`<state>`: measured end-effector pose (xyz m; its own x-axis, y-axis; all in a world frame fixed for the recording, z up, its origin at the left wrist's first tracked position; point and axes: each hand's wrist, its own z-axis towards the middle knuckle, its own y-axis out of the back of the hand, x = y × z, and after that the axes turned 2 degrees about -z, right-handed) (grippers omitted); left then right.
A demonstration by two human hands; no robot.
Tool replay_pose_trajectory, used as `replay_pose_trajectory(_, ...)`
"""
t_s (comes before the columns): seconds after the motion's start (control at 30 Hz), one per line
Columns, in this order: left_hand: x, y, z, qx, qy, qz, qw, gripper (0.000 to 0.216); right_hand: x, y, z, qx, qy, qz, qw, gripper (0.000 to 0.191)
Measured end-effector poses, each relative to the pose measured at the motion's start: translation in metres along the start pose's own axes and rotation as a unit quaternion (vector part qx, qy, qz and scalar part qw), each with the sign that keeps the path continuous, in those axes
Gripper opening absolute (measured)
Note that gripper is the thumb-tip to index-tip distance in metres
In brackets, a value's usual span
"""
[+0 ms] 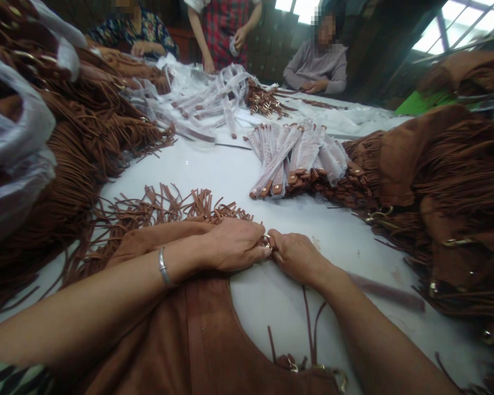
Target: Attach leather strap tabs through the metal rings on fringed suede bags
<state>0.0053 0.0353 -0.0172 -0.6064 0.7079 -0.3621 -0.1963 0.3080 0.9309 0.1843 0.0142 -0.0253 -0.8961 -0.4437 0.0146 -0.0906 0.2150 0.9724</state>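
A brown suede-like fringed bag (pixel 206 329) lies in front of me, its fringe (pixel 206 206) spread out on the far side. At its upper edge, a small gold-coloured metal ring (pixel 267 241) shows between my two hands. My left hand (pixel 236 244) is closed, thumb and fingers pinching at the ring's left side over the bag. From the right, my right hand (pixel 298 255) pinches the ring's other side, its fingertips close to my left thumb. A bit of brown material shows by the ring; the fingers partly hide it.
Wrapped brown straps (pixel 288 156) lie in a bundle ahead. Fringed brown bags are heaped at left (pixel 78 148) and right (pixel 448 181). One wrapped strap (pixel 389 291) lies beside my right forearm. Across the white table (pixel 181 167) are several people, wrapped straps (pixel 218 99) and clasps (pixel 265 99).
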Motion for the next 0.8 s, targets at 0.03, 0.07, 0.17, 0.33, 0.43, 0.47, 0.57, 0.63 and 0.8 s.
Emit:
replay_pose_trajectory(0.03, -0.001, -0.001, 0.000, -0.005, -0.008, 0.008, 1.000, 0.037, -0.001, -0.001, 0.001, -0.002, 0.010, -0.005, 1.000, 0.008)
replay_pose_trajectory(0.07, -0.001, -0.002, 0.000, -0.009, -0.014, 0.017, 1.000, 0.038, -0.002, -0.002, 0.000, -0.004, 0.013, -0.013, 1.000, 0.009)
replay_pose_trajectory(0.17, -0.002, -0.002, -0.001, -0.008, -0.020, 0.034, 0.999, 0.044, 0.000, 0.003, -0.006, -0.008, -0.011, -0.045, 0.999, 0.012)
replay_pose_trajectory(0.33, -0.002, 0.003, -0.002, 0.000, -0.031, 0.021, 0.999, 0.043, 0.010, 0.017, -0.017, -0.027, -0.042, -0.071, 0.996, 0.017)
replay_pose_trajectory(0.43, -0.003, 0.003, -0.003, 0.001, -0.036, 0.025, 0.999, 0.033, 0.013, 0.019, -0.016, -0.034, -0.073, -0.078, 0.994, 0.020)
replay_pose_trajectory(0.47, -0.003, 0.002, -0.003, -0.001, -0.035, 0.028, 0.999, 0.032, 0.014, 0.019, -0.015, -0.037, -0.088, -0.082, 0.992, 0.021)
replay_pose_trajectory(0.57, -0.005, -0.002, -0.002, -0.014, -0.033, 0.034, 0.999, 0.033, 0.014, 0.018, -0.009, -0.031, -0.105, -0.087, 0.990, 0.022)
replay_pose_trajectory(0.63, -0.007, -0.004, -0.002, -0.021, -0.033, 0.039, 0.998, 0.033, 0.013, 0.017, -0.006, -0.015, -0.096, -0.081, 0.992, 0.023)
replay_pose_trajectory(0.8, -0.009, -0.007, -0.001, -0.026, -0.031, 0.045, 0.998, 0.032, 0.010, 0.016, 0.001, -0.004, -0.083, -0.064, 0.994, 0.030)
